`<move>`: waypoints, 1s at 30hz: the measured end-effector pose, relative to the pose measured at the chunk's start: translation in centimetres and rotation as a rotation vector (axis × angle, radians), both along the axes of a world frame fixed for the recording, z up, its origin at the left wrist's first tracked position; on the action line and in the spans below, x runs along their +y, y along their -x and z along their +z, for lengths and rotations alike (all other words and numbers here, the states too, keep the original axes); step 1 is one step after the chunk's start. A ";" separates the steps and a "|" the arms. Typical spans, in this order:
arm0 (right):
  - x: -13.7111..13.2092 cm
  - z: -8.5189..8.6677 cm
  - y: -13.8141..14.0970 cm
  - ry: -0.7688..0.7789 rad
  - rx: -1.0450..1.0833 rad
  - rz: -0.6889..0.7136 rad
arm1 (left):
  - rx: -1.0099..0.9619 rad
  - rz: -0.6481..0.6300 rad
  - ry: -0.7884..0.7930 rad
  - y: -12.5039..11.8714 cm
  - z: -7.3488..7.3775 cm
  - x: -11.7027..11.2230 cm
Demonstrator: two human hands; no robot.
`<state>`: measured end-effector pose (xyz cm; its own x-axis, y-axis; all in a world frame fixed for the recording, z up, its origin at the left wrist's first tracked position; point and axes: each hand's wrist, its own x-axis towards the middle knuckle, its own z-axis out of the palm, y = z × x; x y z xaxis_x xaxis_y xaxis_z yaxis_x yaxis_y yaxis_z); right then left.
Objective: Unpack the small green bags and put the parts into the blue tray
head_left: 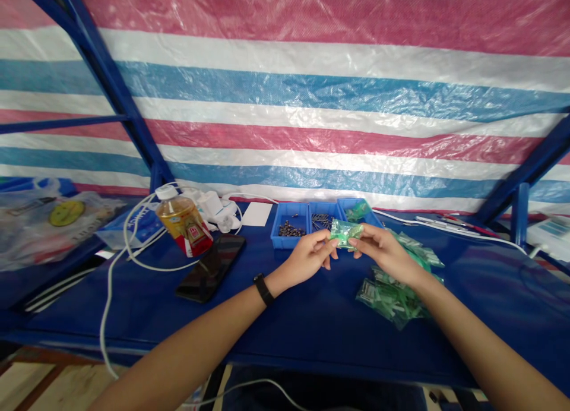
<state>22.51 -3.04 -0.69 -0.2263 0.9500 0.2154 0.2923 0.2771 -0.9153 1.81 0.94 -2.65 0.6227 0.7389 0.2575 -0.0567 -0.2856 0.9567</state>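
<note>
My left hand (309, 258) and my right hand (385, 253) meet above the blue table top (312, 322), pinching a small clear green plastic packet (345, 233) between their fingertips. Its contents are hard to make out. Just past my right hand lies a heap of similar green packets (392, 295). Beyond my fingers stand several blue plastic trays, one (289, 225) holding dark screws (291, 230). A black band (263, 289) circles my left wrist.
Left of my hands lie a black smartphone (210, 267), a yellow-liquid bottle with a white cap (183, 224) and a tangled white cable (129, 244). A plastic bag (48, 221) sits far left. A striped tarp (285, 102) on blue frame bars closes off the back.
</note>
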 end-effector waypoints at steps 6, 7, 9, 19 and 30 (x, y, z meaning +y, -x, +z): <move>0.4 -0.3 -0.7 -0.069 -0.101 -0.049 | 0.091 0.033 -0.057 0.1 0.1 0.2; 0.4 -0.3 -0.7 -0.066 -0.106 -0.044 | 0.092 0.041 -0.064 0.1 -0.1 0.2; 0.4 -0.3 -0.7 -0.049 -0.118 -0.031 | 0.089 0.055 -0.075 0.0 -0.3 0.2; 0.3 -0.9 -0.4 -0.003 -0.135 0.011 | 0.092 0.084 -0.128 0.0 -1.4 0.4; 0.4 -1.1 -0.2 0.004 -0.073 0.014 | 0.061 0.072 -0.119 0.0 -1.2 0.5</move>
<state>22.74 -2.60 -1.76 -0.2545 0.9474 0.1939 0.3549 0.2780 -0.8926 1.76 1.42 -3.87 0.5864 0.7485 0.3097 0.0249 -0.3988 0.9167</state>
